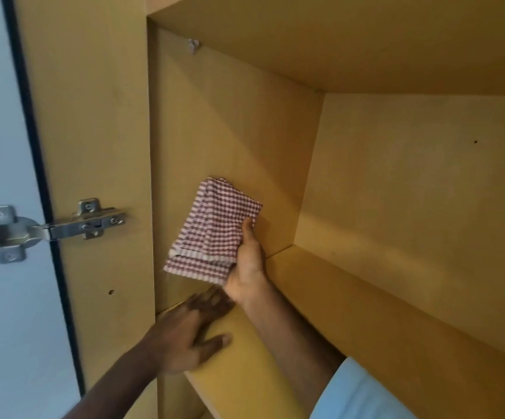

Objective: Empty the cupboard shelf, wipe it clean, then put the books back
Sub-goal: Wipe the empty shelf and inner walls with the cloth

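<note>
A folded red-and-white checked cloth (215, 228) lies flat against the left inner wall of the yellow cupboard, above the shelf (351, 297). My right hand (246, 267) grips the cloth's lower right edge, thumb on top, and holds it to the wall. Flat on the shelf's front left corner lies my left hand (193, 331), its fingers straight and spread. No books are in view; the shelf surface shows bare.
The cupboard door (0, 176) stands open at the left, held by a metal hinge (51, 228). A shelf-support peg (193, 45) sits high on the left wall. The shelf above (366, 40) closes the space overhead. A light blue sleeve (363, 394) shows at the bottom right.
</note>
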The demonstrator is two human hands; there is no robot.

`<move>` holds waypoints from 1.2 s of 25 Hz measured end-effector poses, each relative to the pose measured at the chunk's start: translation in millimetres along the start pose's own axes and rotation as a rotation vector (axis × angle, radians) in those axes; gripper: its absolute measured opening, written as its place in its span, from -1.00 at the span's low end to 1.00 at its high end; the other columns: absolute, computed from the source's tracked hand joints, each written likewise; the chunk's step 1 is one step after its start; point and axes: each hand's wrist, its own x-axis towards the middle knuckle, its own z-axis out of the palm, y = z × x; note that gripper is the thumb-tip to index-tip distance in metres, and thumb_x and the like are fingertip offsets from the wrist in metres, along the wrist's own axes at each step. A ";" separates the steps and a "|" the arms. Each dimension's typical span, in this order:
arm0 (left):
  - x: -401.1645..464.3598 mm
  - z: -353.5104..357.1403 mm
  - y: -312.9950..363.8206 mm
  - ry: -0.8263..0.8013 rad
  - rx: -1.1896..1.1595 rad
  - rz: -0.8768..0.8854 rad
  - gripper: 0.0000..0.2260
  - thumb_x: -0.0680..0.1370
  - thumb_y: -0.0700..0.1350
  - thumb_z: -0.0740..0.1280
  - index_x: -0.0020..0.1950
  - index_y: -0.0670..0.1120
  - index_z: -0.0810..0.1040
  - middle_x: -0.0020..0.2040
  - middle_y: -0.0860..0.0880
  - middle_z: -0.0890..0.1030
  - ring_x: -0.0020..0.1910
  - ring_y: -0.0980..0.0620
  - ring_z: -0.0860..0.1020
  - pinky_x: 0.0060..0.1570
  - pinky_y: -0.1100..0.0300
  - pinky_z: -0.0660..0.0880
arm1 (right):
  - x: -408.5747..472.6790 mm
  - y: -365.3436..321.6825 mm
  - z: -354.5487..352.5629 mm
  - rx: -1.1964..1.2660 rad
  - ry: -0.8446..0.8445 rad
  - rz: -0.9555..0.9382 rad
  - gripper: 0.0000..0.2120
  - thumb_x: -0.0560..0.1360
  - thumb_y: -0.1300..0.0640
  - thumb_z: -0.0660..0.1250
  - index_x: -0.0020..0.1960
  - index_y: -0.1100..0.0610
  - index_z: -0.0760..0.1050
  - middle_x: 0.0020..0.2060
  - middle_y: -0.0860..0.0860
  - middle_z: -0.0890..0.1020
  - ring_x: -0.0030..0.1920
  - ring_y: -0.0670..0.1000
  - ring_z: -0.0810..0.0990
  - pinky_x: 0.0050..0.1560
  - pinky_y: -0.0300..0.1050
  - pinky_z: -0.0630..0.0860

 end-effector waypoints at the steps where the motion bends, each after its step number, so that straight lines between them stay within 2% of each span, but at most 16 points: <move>1: -3.7 0.6 0.9 -0.058 0.037 -0.008 -0.36 0.51 0.48 0.07 0.56 0.33 0.17 0.58 0.36 0.09 0.57 0.23 0.11 0.50 0.12 0.24 | 14.3 -13.0 -14.8 -0.017 0.084 -0.039 -0.40 0.65 -0.27 0.06 0.43 0.15 0.45 0.25 0.20 0.62 0.13 0.21 0.64 0.15 0.17 0.59; 4: -5.0 -1.0 5.0 -0.046 0.070 -0.048 -0.34 0.47 0.53 0.05 0.55 0.39 0.11 0.54 0.45 0.01 0.58 0.22 0.06 0.53 0.17 0.15 | 52.4 -70.7 -63.3 -0.218 0.414 -0.532 -0.42 0.64 -0.25 0.12 0.44 0.16 0.41 0.18 0.14 0.65 0.09 0.16 0.67 0.15 0.19 0.62; 6: -4.0 -5.0 9.4 0.040 0.059 -0.050 -0.38 0.48 0.48 0.12 0.53 0.40 0.17 0.49 0.50 0.06 0.56 0.25 0.09 0.47 0.31 0.07 | 78.0 -111.2 -104.4 -0.672 0.546 -0.880 -0.39 0.60 -0.25 0.12 0.42 0.18 0.43 0.23 0.11 0.63 0.17 0.11 0.64 0.27 0.14 0.56; 7: -4.7 -6.3 10.2 0.063 0.052 -0.054 -0.39 0.48 0.46 0.14 0.52 0.41 0.19 0.46 0.53 0.06 0.55 0.29 0.08 0.44 0.38 0.01 | 95.5 -122.4 -127.0 -0.924 0.577 -0.938 -0.41 0.61 -0.20 0.11 0.44 0.19 0.41 0.30 0.12 0.58 0.27 0.12 0.58 0.35 0.14 0.48; 9: -6.3 -6.5 9.9 0.059 0.039 -0.058 -0.41 0.47 0.46 0.14 0.50 0.46 0.16 0.43 0.58 0.05 0.53 0.34 0.04 0.41 0.42 -0.02 | 126.5 -125.0 -168.1 -1.377 0.525 -0.812 -0.46 0.65 -0.06 0.13 0.53 0.21 0.32 0.45 0.19 0.45 0.46 0.20 0.40 0.52 0.16 0.27; 10: -5.8 -7.6 10.7 0.063 0.030 -0.064 -0.42 0.46 0.47 0.14 0.48 0.50 0.14 0.43 0.59 0.05 0.52 0.35 0.01 0.40 0.43 -0.01 | 131.5 -117.4 -180.3 -1.532 0.455 -0.674 -0.48 0.67 0.02 0.15 0.57 0.21 0.24 0.52 0.20 0.36 0.52 0.21 0.32 0.56 0.06 0.16; 12: -5.4 -6.4 9.6 0.059 0.030 -0.058 -0.43 0.46 0.48 0.15 0.46 0.54 0.11 0.41 0.63 0.04 0.48 0.39 -0.06 0.34 0.46 -0.03 | 140.6 -93.9 -202.6 -1.654 0.405 -0.496 -0.49 0.69 0.17 0.15 0.60 0.22 0.16 0.56 0.20 0.26 0.55 0.21 0.24 0.49 -0.19 0.05; 14: -3.0 -6.7 10.1 0.090 0.012 -0.066 -0.42 0.46 0.47 0.16 0.46 0.52 0.13 0.38 0.64 0.03 0.45 0.43 -0.08 0.30 0.54 -0.12 | 142.4 -84.6 -205.4 -1.706 0.471 -0.519 -0.52 0.67 0.22 0.14 0.57 0.26 0.22 0.55 0.22 0.28 0.55 0.20 0.24 0.51 -0.17 0.01; 17: -3.1 -9.1 15.9 0.071 0.102 -0.030 -0.44 0.41 0.47 0.17 0.41 0.42 0.36 0.40 0.54 0.15 0.44 0.43 0.16 0.37 0.48 0.08 | 138.2 -87.3 -197.8 -1.738 0.501 -0.322 -0.57 0.63 0.20 0.17 0.48 0.21 0.39 0.41 0.24 0.48 0.42 0.26 0.43 0.50 0.13 0.28; 19: -1.6 -14.3 23.0 0.099 0.146 0.010 -0.44 0.39 0.46 0.18 0.32 0.31 0.54 0.34 0.47 0.33 0.34 0.43 0.34 0.29 0.43 0.19 | 128.6 -85.7 -187.5 -1.737 0.473 -0.223 -0.64 0.60 0.09 0.16 0.30 0.20 0.52 0.18 0.25 0.63 0.25 0.26 0.57 0.37 0.14 0.41; 22: -3.9 -8.5 21.0 0.096 0.061 0.037 -0.39 0.48 0.38 0.23 0.51 0.24 0.35 0.48 0.39 0.18 0.40 0.46 0.04 0.37 0.46 -0.15 | 91.9 -73.6 -154.8 -1.732 0.279 -0.197 -0.74 0.64 0.06 0.14 0.02 0.14 0.57 -0.13 0.11 0.67 -0.03 0.09 0.64 0.15 -0.09 0.48; 23: -3.6 -6.5 19.7 0.100 0.030 0.036 -0.38 0.50 0.36 0.24 0.54 0.22 0.31 0.50 0.38 0.15 0.40 0.45 -0.01 0.37 0.46 -0.16 | 77.4 -67.3 -140.7 -1.730 0.214 -0.186 -0.76 0.65 0.09 0.17 -0.04 0.13 0.58 -0.16 0.09 0.66 -0.08 0.06 0.63 0.02 -0.15 0.46; 25: -6.3 -2.2 19.7 0.177 -0.006 0.035 -0.46 0.50 0.31 0.28 0.46 0.21 0.44 0.47 0.35 0.25 0.46 0.38 0.11 0.48 0.34 0.06 | 51.8 -53.3 -115.1 -1.708 0.075 -0.156 -0.72 0.62 0.11 0.25 -0.25 0.04 0.56 -0.25 0.07 0.66 -0.14 0.05 0.64 -0.10 -0.16 0.44; 26: -9.7 -1.7 21.8 0.216 -0.057 -0.002 -0.54 0.49 0.27 0.31 0.35 0.18 0.56 0.42 0.31 0.40 0.44 0.32 0.30 0.45 0.24 0.30 | 39.2 -42.5 -102.8 -1.703 0.008 -0.141 -0.68 0.62 0.10 0.27 -0.31 -0.01 0.54 -0.30 0.00 0.65 -0.17 0.01 0.63 -0.12 -0.16 0.44; 28: -18.1 2.1 20.8 0.327 -0.172 -0.031 -0.68 0.47 0.14 0.34 0.10 0.05 0.73 0.18 0.20 0.67 0.17 0.26 0.61 0.08 0.16 0.61 | 17.2 -18.1 -82.1 -1.667 -0.112 -0.110 -0.66 0.62 0.03 0.30 -0.31 -0.18 0.58 -0.31 -0.13 0.62 -0.19 -0.08 0.61 -0.14 -0.18 0.45; 30: -22.8 8.4 19.1 0.420 -0.238 -0.022 -0.73 0.45 0.03 0.34 -0.02 -0.04 0.76 0.04 0.12 0.73 -0.03 0.27 0.67 -0.15 0.23 0.63 | 7.5 1.4 -69.5 -1.625 -0.167 -0.080 -0.65 0.60 0.01 0.34 -0.29 -0.34 0.61 -0.29 -0.13 0.65 -0.18 -0.09 0.63 -0.12 -0.17 0.49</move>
